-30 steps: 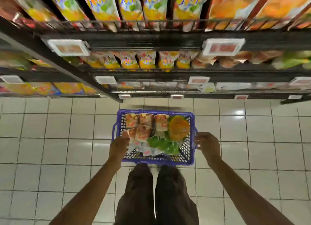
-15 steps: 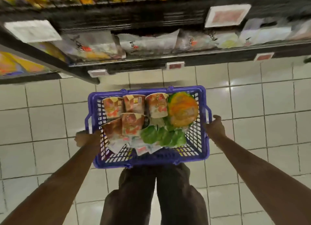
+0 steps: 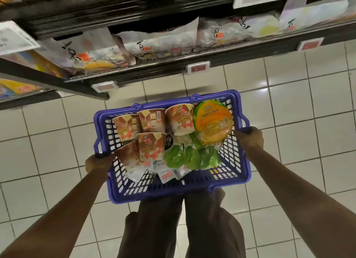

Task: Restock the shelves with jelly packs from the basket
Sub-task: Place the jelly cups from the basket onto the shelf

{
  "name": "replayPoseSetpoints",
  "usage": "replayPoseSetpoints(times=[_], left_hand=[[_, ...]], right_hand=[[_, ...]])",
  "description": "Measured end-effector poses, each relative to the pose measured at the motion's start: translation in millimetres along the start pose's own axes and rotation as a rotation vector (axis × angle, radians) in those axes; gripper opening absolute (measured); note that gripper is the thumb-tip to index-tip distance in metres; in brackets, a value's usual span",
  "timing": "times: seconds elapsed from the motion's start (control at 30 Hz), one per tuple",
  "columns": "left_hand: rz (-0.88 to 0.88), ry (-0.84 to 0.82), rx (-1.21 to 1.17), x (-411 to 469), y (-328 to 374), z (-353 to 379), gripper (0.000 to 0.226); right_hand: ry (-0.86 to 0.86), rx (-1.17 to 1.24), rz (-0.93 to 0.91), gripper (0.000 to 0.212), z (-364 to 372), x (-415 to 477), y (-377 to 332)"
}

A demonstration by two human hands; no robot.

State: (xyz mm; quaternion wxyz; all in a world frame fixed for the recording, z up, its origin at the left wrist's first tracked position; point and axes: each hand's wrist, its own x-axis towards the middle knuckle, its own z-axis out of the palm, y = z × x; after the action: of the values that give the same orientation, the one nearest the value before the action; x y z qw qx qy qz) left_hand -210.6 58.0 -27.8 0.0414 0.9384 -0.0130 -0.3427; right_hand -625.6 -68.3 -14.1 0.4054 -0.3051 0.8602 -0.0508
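Observation:
A purple plastic basket [image 3: 237,178] hangs in front of my legs, above the tiled floor. My left hand [image 3: 99,162] grips its left rim and my right hand [image 3: 249,139] grips its right rim. Inside lie several brown jelly cups [image 3: 152,146], a round orange-lidded jelly tub [image 3: 212,122], green jelly packs [image 3: 185,157] and small white sachets [image 3: 167,175]. The lowest shelf [image 3: 212,62] runs just beyond the basket, with white jelly bags [image 3: 159,41] lying on it.
Price tags [image 3: 198,67] are clipped along the shelf edges. A second shelf unit [image 3: 48,82] with yellow packs angles in from the left. White tiled floor [image 3: 308,103] spreads to the right and left of the basket.
The basket has come up and nearer to me, and the view has dropped toward the lowest shelf. Both hands keep their grip on the rims.

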Motion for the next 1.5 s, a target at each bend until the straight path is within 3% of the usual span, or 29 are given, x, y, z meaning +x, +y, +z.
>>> replayPoseSetpoints(times=[0.17,0.3,0.63,0.8,1.1,1.5], left_hand=[[0.096,0.034,-0.023,-23.5,-1.1,-14.0,0.027],[0.227,0.09,0.006,-76.3,15.9,-54.8,0.03],[0.712,0.048,0.068,-346.5,84.6,-219.6,0.027],[0.936,-0.04,0.154,-486.8,128.4,-249.5,0.037],[1.243,-0.179,0.274,-637.6,176.0,-186.6,0.022],[1.338,-0.387,0.344,-772.0,272.3,-23.5,0.028]], right_hand=[[0.08,0.122,0.075,0.027,-13.7,-18.5,8.7],[0.193,0.19,0.118,0.025,-65.2,-60.7,17.5],[0.449,0.401,0.382,0.038,-308.1,-265.7,63.3],[0.53,0.557,0.504,0.044,-409.8,-349.0,105.4],[0.658,0.854,0.607,0.041,-507.2,-406.5,180.9],[0.742,1.021,0.721,0.035,-607.4,-310.5,220.9]])
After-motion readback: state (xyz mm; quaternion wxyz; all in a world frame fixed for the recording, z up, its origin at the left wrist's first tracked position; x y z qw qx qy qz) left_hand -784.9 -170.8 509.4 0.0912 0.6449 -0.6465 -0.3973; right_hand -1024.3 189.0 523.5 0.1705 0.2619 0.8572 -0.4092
